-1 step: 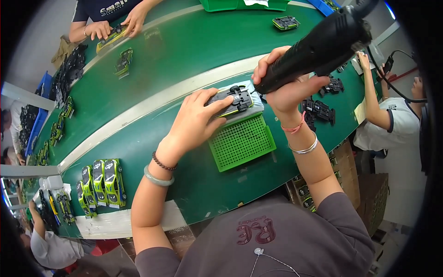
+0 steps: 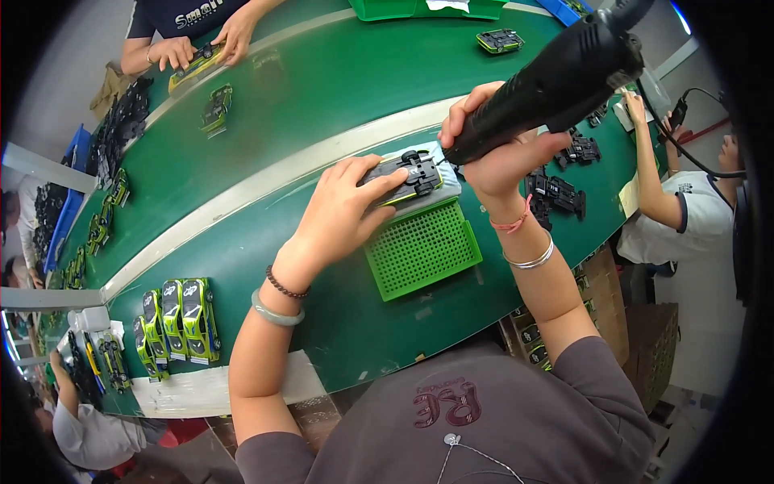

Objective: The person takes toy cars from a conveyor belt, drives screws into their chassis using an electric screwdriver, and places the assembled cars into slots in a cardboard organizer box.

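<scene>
My left hand (image 2: 343,206) presses an upside-down toy car (image 2: 415,173) onto a pale cloth (image 2: 453,184), its fingers closed over the black underside. Wheels and a yellow-green body edge show beside the fingers. In my right hand (image 2: 504,157) is a black electric screwdriver (image 2: 548,85), gripped near its lower end. The tool slants down to the left, and its thin bit reaches the end of the car's underside. Whether a screw sits under the tip is too small to tell. Just below the car lies a green perforated basket (image 2: 423,250).
Finished-looking green toy cars (image 2: 179,319) stand in a group at the left. Black chassis parts (image 2: 556,194) lie right of my right hand. A pale strip (image 2: 242,202) runs along the green table (image 2: 322,105). Across it a person's hands (image 2: 201,50) handle another car. A cable (image 2: 685,153) hangs at right.
The upper end of the electric screwdriver has shifted very slightly left. My left hand and the toy car stay in place.
</scene>
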A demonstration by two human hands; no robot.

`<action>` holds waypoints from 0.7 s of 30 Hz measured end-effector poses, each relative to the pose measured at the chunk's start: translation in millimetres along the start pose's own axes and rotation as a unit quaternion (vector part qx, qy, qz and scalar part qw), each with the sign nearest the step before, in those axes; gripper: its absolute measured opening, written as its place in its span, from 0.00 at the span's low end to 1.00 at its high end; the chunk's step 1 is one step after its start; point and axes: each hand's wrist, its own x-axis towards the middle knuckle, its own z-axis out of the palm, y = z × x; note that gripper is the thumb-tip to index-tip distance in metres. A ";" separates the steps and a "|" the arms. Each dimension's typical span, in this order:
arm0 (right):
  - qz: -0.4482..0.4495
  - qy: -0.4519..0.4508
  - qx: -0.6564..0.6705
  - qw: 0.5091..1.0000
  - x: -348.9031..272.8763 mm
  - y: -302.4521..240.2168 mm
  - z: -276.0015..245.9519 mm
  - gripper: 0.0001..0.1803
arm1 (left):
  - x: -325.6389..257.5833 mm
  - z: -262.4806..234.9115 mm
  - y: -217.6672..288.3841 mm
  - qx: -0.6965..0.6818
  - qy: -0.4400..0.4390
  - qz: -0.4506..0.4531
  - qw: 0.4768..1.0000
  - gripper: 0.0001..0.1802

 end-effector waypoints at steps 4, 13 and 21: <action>-0.002 -0.010 -0.007 1.000 1.1 7.8 1.5 0.54 | -0.4 -0.8 -0.2 -0.002 0.000 0.000 1.000 0.26; 0.049 -0.018 -0.064 0.997 8.8 21.4 5.0 0.49 | 0.7 0.3 -3.0 0.006 0.013 0.011 1.000 0.24; 0.073 -0.019 -0.054 0.996 6.9 23.5 3.8 0.51 | -0.9 1.5 -1.4 0.008 0.013 0.010 1.000 0.24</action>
